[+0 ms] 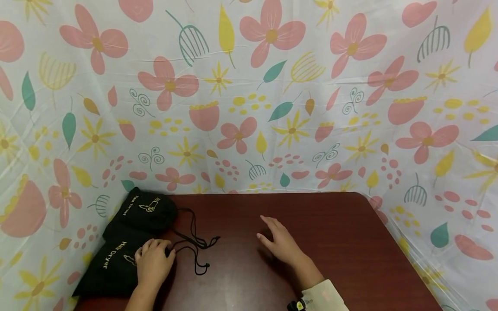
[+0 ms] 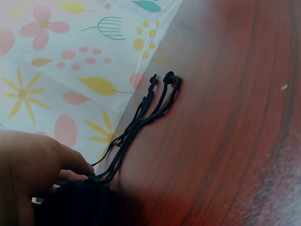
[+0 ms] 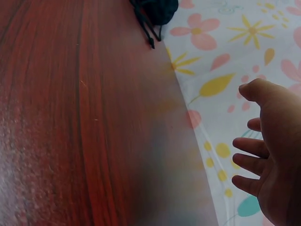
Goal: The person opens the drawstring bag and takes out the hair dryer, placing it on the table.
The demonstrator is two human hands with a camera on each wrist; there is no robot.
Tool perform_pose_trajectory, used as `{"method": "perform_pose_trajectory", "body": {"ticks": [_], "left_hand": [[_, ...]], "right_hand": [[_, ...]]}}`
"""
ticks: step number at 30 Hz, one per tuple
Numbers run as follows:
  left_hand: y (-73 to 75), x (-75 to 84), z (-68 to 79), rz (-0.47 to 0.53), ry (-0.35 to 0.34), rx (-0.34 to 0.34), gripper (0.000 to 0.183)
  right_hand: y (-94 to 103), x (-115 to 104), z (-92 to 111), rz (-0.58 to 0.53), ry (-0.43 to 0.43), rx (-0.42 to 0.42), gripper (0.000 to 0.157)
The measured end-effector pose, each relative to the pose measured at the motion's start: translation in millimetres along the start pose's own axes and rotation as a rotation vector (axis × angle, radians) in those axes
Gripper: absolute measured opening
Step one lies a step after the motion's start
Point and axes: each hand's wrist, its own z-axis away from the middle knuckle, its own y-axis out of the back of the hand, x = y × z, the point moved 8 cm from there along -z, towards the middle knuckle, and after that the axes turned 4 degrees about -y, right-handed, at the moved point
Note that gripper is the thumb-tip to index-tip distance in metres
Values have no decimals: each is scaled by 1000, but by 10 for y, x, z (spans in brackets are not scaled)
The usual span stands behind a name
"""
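Note:
Two black drawstring bags lie at the table's left side, each printed "Hair Dryer" in gold. My left hand [image 1: 153, 263] is on the mouth end of the near bag [image 1: 110, 272], fingers bent over the black cloth. In the left wrist view, the fingers and thumb hold the dark gathered cloth [image 2: 77, 205] where the black cords [image 2: 129, 132] come out. Behind it lies the far bag [image 1: 136, 218], just touching or overlapping the near one. My right hand [image 1: 284, 244] hovers over the middle of the table, fingers extended and holding nothing; its spread fingers show in the right wrist view.
The dark red-brown table [image 1: 311, 216] has a rounded far right corner. Knotted cords [image 1: 198, 242] trail rightward from the bags across its surface. A flower-printed curtain [image 1: 241, 86] surrounds the back and both sides.

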Motion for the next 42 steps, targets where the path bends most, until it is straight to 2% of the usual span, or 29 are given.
{"method": "perform_pose_trajectory", "body": {"ticks": [11, 17, 22, 36, 42], "left_hand": [[-25, 133, 57, 11, -15, 5, 30], [-30, 240, 113, 6, -57, 25, 28], [-47, 315, 164, 9, -85, 44, 26], [-94, 429, 234, 23, -90, 21, 25], [-113, 503, 273, 26, -105, 0, 25]], "right_hand": [[-62, -34, 9, -65, -13, 1, 65], [-88, -56, 8, -65, -13, -11, 63], [-131, -66, 28, -106, -19, -34, 61], [-204, -145, 41, -127, 5, -69, 61], [-257, -162, 32, -128, -10, -85, 59]]}}
